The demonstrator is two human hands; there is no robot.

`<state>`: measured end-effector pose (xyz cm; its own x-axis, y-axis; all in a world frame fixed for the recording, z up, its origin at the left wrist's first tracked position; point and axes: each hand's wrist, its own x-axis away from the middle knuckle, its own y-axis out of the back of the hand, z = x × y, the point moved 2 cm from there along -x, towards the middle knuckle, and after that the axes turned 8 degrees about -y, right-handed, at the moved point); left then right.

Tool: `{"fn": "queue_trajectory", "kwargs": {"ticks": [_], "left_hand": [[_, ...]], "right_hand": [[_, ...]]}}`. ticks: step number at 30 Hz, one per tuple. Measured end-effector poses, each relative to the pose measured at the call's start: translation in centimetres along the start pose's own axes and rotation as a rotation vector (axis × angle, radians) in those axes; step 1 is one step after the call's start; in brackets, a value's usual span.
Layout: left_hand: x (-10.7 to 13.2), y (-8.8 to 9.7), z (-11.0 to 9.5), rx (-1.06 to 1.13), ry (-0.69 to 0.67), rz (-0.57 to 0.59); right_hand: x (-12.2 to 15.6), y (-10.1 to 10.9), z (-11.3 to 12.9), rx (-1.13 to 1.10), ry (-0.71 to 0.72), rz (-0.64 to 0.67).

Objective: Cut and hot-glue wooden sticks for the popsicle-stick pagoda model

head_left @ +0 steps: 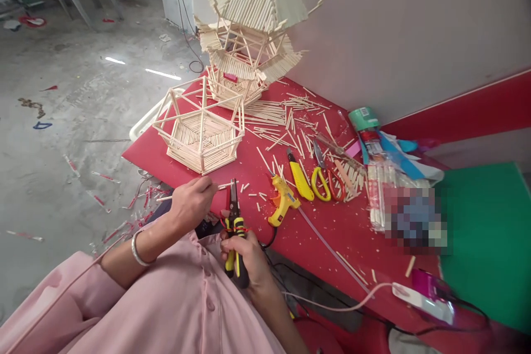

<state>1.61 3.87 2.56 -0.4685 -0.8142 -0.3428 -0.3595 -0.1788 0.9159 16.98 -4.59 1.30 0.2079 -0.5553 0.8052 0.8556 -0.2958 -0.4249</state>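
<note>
My left hand (191, 203) is closed in a pinch on a thin wooden stick (224, 185) that lies across the jaws of black-and-yellow cutting pliers (234, 227). My right hand (244, 254) is wrapped round the pliers' handles, just above my pink shirt. The pliers' tip points away from me over the red table (332, 221). A hexagonal stick frame (199, 133) stands just beyond my left hand.
A tall stick tower (249, 33) stands at the table's far end by the wall. Loose sticks (290, 121), a yellow glue gun (283, 202), a yellow utility knife (301, 180), scissors (323, 177), stick packs (377, 188) and a green tape roll (364, 118) lie about. Offcuts litter the grey floor (62, 121).
</note>
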Motion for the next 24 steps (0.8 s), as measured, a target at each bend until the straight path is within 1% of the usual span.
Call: {"fn": "queue_trajectory", "kwargs": {"ticks": [3, 5, 9, 11, 15, 17, 19, 24], "left_hand": [[0.0, 0.2, -0.1, -0.05, -0.061, -0.009], [-0.1, 0.3, 0.1, -0.052, -0.077, -0.021], [0.1, -0.1, 0.9, -0.034, -0.024, -0.079], [0.1, -0.4, 1.3, -0.003, 0.018, -0.08], [0.2, -1.2, 1.5, 0.055, 0.064, -0.029], [0.3, -1.3, 1.3, 0.071, 0.072, -0.029], [0.4, -1.5, 1.2, 0.078, 0.085, -0.041], [0.7, -2.0, 0.9, 0.081, 0.128, -0.065]], "right_hand": [[-0.1, 0.0, -0.3, 0.029, 0.009, -0.021], [-0.1, 0.2, -0.4, 0.043, -0.002, -0.048], [-0.1, 0.9, 0.2, -0.061, 0.015, -0.066], [0.0, 1.0, 1.0, -0.146, 0.013, -0.006], [0.5, 0.6, 2.0, -0.29, -0.102, 0.201], [0.7, 0.4, 2.1, -0.324, -0.135, 0.264], [0.8, 0.4, 1.9, -0.321, -0.156, 0.283], [0.4, 0.5, 1.2, -0.301, -0.161, 0.245]]}}
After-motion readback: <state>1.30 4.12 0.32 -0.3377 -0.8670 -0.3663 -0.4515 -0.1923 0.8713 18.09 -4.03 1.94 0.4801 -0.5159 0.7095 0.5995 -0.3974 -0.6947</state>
